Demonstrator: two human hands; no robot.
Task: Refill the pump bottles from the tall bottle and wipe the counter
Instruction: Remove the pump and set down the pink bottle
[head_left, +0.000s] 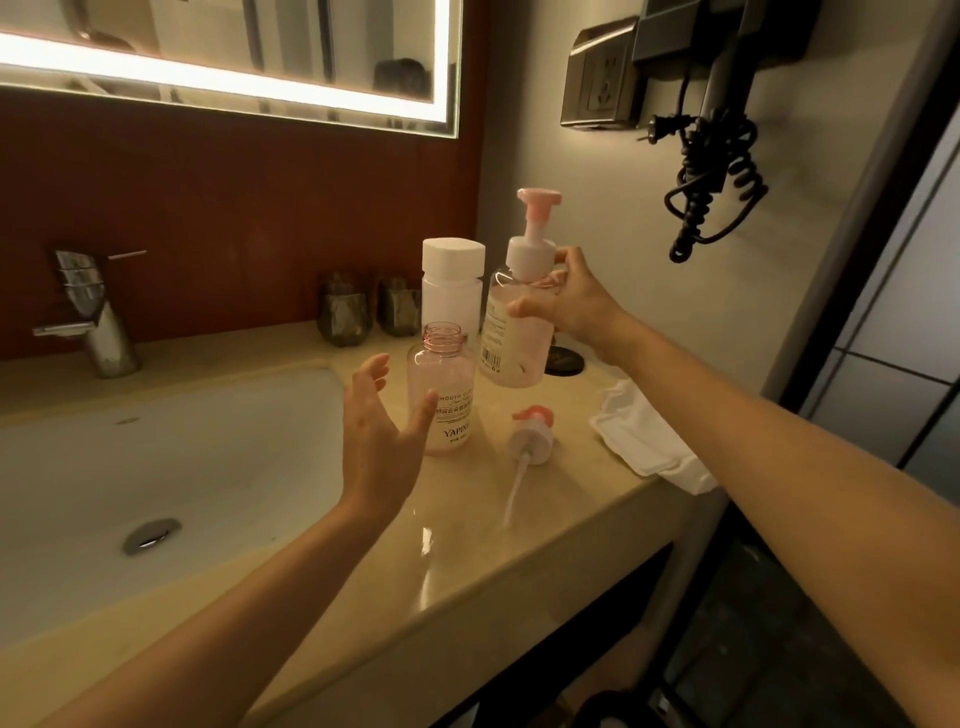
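Gripping a clear pink plastic pump bottle (514, 338) with its white-and-pink pump head screwed on, the person's right hand (571, 306) holds it in the air over the far right part of the beige stone bench (519, 525). Its fingers (563, 257) curl round the shoulder just under the collar, and the thumb lies across the front. The bottle's long axis leans a little, top to the right and base to the left.

The left hand (379, 436) hovers lower and nearer, fingers spread wide and holding nothing. Its thumb overlaps the label of the open pink bottle (444, 384), which stands upright just right of the palm with its threaded neck bare; whether the thumb touches it cannot be told. Just beyond stands the tall clear bottle (451, 280), its white cap on. A loose pump head (532, 434) lies on its side on the bench, tube pointing near, between the open pink bottle and a folded white cloth (639, 441) at the bench's right edge.

The left hand is much the nearer to the open pink bottle, so a short move right would likely close on it. The held bottle lies up and to the right of those fingers.
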